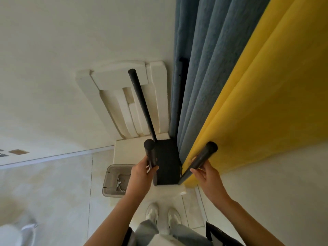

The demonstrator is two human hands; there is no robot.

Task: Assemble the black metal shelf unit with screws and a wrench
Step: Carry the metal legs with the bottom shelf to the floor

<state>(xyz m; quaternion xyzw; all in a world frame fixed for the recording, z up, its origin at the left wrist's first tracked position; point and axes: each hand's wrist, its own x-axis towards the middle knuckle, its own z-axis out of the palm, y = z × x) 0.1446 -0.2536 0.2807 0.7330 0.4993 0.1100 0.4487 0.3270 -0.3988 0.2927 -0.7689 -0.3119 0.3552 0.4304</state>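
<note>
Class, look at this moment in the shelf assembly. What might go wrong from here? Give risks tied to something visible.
1. The left hand grips the left pole and the right hand the right pole; the rear pole stands unheld and may lean if its joint is loose.
2. The tray of screws sits on the floor beside the shelf unit; a step could scatter them.
3. The yellow curtain hangs close behind the right pole and might snag.

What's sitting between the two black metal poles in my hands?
In the head view, the black rectangular shelf panel lies between the left pole and right pole.
</note>
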